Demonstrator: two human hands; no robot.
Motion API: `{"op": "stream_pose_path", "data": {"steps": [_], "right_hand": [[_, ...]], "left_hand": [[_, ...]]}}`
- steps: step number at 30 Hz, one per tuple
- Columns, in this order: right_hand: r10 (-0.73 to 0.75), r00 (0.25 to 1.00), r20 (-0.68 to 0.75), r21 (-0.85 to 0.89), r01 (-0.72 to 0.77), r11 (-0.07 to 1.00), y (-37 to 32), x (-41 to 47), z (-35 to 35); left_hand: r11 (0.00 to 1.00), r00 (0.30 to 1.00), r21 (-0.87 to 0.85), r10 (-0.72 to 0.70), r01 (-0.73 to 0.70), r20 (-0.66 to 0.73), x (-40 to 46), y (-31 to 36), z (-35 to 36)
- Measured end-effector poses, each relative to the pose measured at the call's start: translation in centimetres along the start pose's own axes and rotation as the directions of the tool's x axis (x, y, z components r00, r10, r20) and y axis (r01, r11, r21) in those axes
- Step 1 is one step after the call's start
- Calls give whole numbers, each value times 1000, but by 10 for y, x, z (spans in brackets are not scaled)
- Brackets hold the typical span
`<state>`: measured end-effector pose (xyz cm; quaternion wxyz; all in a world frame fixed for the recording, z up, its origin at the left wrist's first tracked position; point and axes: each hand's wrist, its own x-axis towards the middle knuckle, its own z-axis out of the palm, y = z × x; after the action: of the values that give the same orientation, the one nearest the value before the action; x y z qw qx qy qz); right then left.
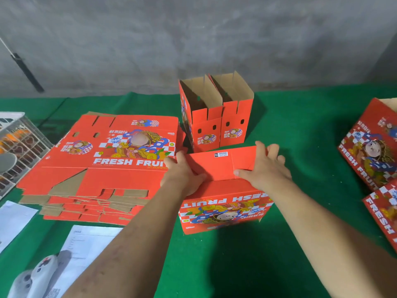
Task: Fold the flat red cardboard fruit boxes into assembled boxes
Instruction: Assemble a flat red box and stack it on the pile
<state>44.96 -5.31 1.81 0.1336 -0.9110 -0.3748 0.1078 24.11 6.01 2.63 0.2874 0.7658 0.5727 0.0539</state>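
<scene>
Box between both hands, left hand and right hand flat, open-fingered on its flaps.

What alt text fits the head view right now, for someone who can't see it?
Both hands, left hand and right hand, press the red bottom flaps of an upside-down fruit box on a green table. A stack of flat boxes lies left; two assembled open boxes stand behind.
</scene>
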Motion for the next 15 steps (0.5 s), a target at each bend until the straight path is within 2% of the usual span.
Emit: {"op": "stream_pose_path", "data": {"steps": [1,3,5,7,9,11,13,15], "right_hand": [[9,1000,-8,-23,-9,1000,0,-2,1],[1,1000,-10,-8,-1,1000,2,-6,1],[13,999,34,83,-16,996,4,-8,-2],[46,996,82,288,-68,955,6,-13,-11],[117,991,64,546,-133,827,9,-17,-22],[237,969,73,704,-218,676,18,-18,-32],[308,926,216,784,-353,511,28,-21,-38],[266,887,379,798,-458,391,40,-25,-37]], "left_hand": [[999,1000,-48,9,-9,7,0,0,-1],[947,1000,-322,1,-3,-5,0,-3,-3],[768,997,-637,-70,69,23,-4,-3,-6],[622,988,-769,-126,145,85,-7,-3,-6],[549,985,-822,-157,150,75,-14,-5,-8],[494,984,-864,-178,99,11,-20,-4,-10],[442,984,-897,-166,14,-67,-27,-2,-6],[358,989,-932,-103,-63,-106,-36,2,-2]]}}
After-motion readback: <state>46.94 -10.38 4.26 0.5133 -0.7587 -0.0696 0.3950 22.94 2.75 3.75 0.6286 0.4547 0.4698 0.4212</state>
